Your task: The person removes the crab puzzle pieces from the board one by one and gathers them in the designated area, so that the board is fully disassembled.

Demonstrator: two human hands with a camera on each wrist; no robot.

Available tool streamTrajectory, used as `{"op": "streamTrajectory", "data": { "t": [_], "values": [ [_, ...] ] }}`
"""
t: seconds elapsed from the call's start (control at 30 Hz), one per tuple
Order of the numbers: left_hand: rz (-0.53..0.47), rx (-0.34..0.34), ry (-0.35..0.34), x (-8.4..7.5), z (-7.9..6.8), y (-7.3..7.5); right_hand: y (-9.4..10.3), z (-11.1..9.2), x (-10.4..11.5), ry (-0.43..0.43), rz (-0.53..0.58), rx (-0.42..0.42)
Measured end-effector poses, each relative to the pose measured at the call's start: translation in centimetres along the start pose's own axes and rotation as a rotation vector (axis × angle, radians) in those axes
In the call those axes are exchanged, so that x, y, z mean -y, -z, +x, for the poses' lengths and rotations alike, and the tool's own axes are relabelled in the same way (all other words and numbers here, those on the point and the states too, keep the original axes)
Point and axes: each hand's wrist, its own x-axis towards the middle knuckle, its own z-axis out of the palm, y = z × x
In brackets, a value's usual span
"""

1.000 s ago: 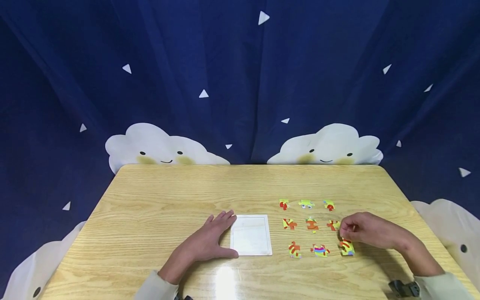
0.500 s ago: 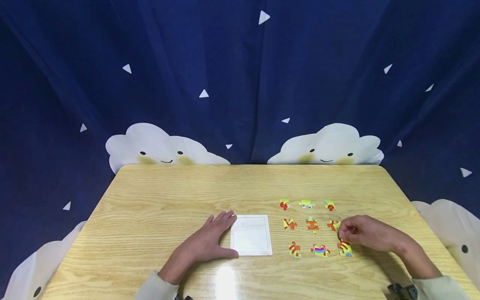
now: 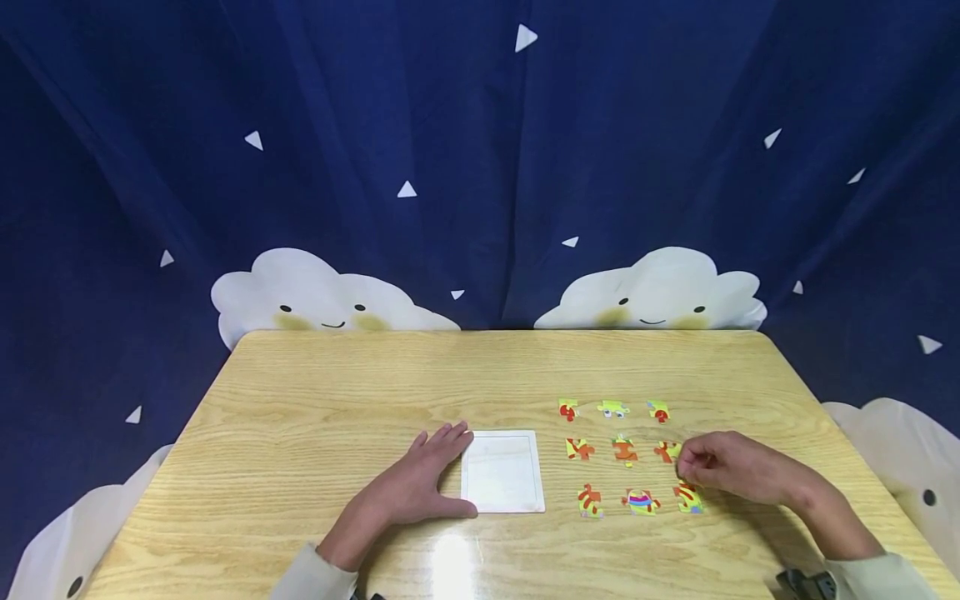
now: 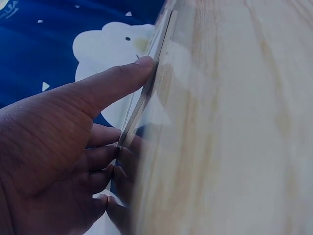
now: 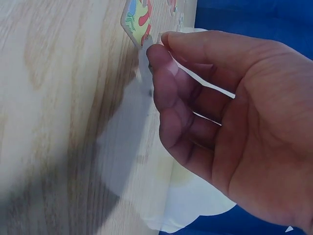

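A square white puzzle tray (image 3: 501, 472) lies flat at the middle of the table. My left hand (image 3: 415, 483) rests at its left side with fingers straight and thumb spread, the thumb tip at the near left corner and the fingers at the far left one. Curled fingers of my right hand (image 3: 731, 467) pinch the upper edge of the near right puzzle piece (image 3: 688, 498), yellow with red stripes. In the right wrist view that puzzle piece (image 5: 138, 22) sits right at the thumb and index tips, which hide its near corner.
Several other yellow, red and orange puzzle pieces lie in rows right of the tray, among them a rainbow piece (image 3: 641, 502), an orange centre piece (image 3: 624, 450) and an eyes piece (image 3: 614, 408). A blue curtain (image 3: 480, 167) hangs behind the wooden table (image 3: 360, 375).
The near right puzzle piece has slid slightly left. My right hand has shifted a little toward the near edge. The left hand and tray have stayed still.
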Motion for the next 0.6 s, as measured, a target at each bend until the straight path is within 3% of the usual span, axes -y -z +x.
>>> {"op": "streamTrajectory", "data": {
  "t": [0.3, 0.6],
  "values": [
    [-0.015, -0.003, -0.011, 0.0, 0.0, -0.1, -0.2, 0.9, 2.0, -0.002, -0.132, -0.107],
    [-0.023, 0.002, -0.008, 0.4, -0.4, -0.3, -2.9, 3.7, 6.6, 0.078, -0.266, -0.297]
  ]
}}
